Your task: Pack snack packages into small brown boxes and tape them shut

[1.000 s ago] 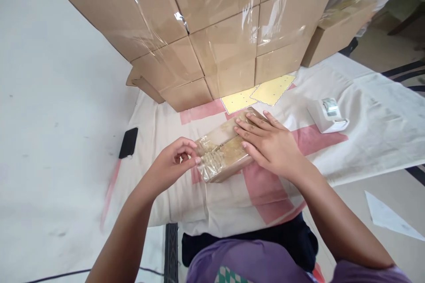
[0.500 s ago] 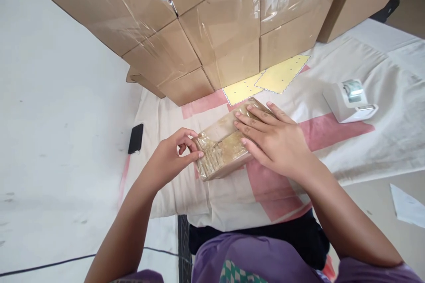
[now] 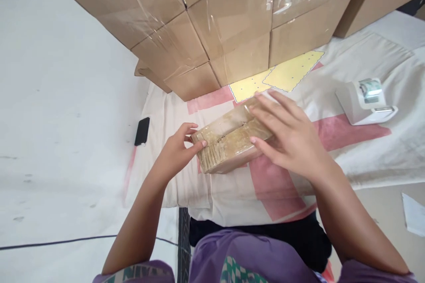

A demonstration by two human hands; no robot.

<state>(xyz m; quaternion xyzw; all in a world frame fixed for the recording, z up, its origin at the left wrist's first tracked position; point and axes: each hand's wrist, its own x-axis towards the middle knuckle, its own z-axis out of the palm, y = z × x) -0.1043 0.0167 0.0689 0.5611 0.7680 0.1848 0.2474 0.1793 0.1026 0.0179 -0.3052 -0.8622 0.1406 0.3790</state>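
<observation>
1 taped box (image 3: 229, 141); L hand (image 3: 181, 145) at end, grip unclear; R hand (image 3: 292, 137) spread o/top. 2 yel. sheets (image 3: 295, 72). L sleeve (image 3: 139, 273) txt part-legible.

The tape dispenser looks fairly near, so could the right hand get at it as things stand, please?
Probably yes: the tape dispenser stands to the right of the right hand, with only cloth visible between them, and that hand is open over the box.
</observation>
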